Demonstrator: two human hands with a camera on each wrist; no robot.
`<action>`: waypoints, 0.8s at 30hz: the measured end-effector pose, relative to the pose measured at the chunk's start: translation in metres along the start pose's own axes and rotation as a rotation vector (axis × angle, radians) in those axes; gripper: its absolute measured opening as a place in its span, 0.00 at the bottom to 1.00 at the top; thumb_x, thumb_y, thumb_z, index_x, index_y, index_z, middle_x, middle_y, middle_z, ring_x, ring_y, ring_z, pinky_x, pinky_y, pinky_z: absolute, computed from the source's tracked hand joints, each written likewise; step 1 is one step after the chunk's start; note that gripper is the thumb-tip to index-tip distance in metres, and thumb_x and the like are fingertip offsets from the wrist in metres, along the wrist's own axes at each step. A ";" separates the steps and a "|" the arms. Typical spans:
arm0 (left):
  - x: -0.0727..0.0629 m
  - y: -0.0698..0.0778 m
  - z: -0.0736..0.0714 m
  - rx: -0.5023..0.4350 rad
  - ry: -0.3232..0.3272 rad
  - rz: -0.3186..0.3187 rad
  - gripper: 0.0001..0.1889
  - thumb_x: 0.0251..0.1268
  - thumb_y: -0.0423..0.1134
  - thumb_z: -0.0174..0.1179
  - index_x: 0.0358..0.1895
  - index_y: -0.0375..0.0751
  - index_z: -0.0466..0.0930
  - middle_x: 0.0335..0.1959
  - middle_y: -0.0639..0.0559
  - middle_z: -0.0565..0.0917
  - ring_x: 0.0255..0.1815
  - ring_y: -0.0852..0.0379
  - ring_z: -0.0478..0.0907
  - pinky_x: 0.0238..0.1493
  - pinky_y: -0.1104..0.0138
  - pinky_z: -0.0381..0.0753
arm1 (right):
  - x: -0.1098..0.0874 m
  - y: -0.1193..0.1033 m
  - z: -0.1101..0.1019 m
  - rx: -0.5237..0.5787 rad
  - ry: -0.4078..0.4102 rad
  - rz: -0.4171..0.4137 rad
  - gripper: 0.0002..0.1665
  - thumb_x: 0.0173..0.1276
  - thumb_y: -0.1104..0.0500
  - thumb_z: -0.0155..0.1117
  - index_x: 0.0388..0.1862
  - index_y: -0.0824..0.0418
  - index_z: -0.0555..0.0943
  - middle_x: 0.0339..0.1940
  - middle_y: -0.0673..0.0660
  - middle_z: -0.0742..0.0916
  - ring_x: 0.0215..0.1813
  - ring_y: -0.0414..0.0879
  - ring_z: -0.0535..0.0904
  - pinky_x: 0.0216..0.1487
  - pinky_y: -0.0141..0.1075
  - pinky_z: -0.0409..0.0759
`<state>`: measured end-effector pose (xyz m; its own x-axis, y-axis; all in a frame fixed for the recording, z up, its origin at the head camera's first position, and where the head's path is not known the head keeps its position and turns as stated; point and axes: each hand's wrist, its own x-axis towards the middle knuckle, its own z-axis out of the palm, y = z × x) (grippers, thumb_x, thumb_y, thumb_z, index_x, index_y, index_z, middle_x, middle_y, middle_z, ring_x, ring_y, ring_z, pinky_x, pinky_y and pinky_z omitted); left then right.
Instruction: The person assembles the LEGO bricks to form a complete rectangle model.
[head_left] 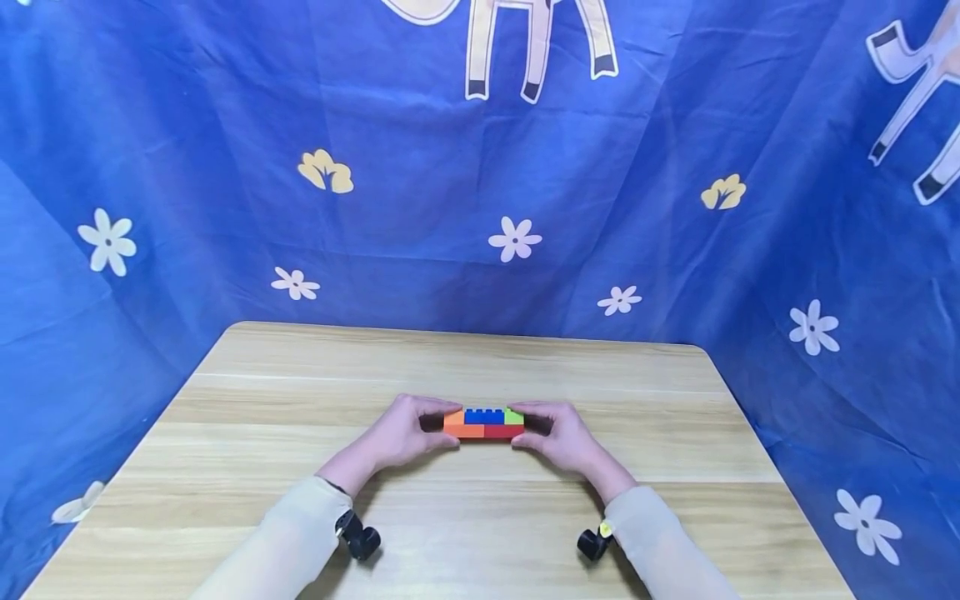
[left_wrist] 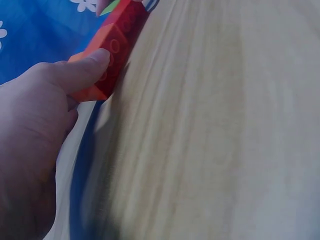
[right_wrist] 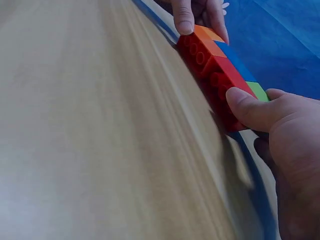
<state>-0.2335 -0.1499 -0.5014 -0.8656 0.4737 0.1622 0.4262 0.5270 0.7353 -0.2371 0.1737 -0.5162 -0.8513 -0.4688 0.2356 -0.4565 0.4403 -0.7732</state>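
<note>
A joined block of toy building bricks is held between both hands over the middle of the table. One layer has an orange brick (head_left: 453, 417), a blue brick (head_left: 484, 418) with its studs facing away, and a green brick (head_left: 514, 418). The other layer pairs a second orange brick (head_left: 465, 432) with a red brick (head_left: 503, 432); hollow undersides show in both wrist views. My left hand (head_left: 408, 431) pinches the orange end, its thumb (left_wrist: 95, 62) on the underside edge. At the red and green end, my right hand (head_left: 553, 431) grips with thumb (right_wrist: 242, 100) and fingers.
Under the hands lies a pale wood-grain table (head_left: 480, 517) with rounded far corners. Blue cloth (head_left: 405, 208) printed with flowers and animals hangs behind it and at both sides. Small black cameras (head_left: 363, 542) sit on the wrists over light sleeves (head_left: 277, 537).
</note>
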 end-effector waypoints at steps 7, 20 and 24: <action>0.004 -0.001 -0.001 -0.014 -0.024 -0.048 0.29 0.59 0.48 0.81 0.64 0.48 0.87 0.59 0.53 0.88 0.66 0.47 0.80 0.70 0.50 0.76 | 0.005 0.002 -0.005 0.039 -0.049 0.091 0.30 0.63 0.54 0.84 0.65 0.49 0.87 0.63 0.45 0.88 0.70 0.48 0.79 0.75 0.48 0.71; 0.013 -0.005 -0.003 -0.065 -0.074 -0.122 0.27 0.60 0.47 0.81 0.63 0.48 0.88 0.58 0.52 0.88 0.62 0.52 0.82 0.66 0.54 0.80 | 0.012 0.003 -0.008 0.068 -0.087 0.145 0.28 0.64 0.54 0.83 0.64 0.52 0.88 0.61 0.50 0.88 0.70 0.49 0.79 0.75 0.48 0.71; 0.013 -0.005 -0.003 -0.073 -0.077 -0.133 0.27 0.60 0.47 0.80 0.63 0.47 0.87 0.58 0.51 0.88 0.62 0.52 0.82 0.65 0.54 0.80 | 0.013 0.003 -0.009 0.066 -0.097 0.163 0.28 0.65 0.53 0.82 0.64 0.53 0.88 0.61 0.51 0.88 0.70 0.50 0.79 0.75 0.49 0.70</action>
<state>-0.2482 -0.1488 -0.5008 -0.8891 0.4576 0.0115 0.2867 0.5372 0.7933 -0.2519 0.1757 -0.5107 -0.8819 -0.4690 0.0489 -0.2944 0.4665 -0.8341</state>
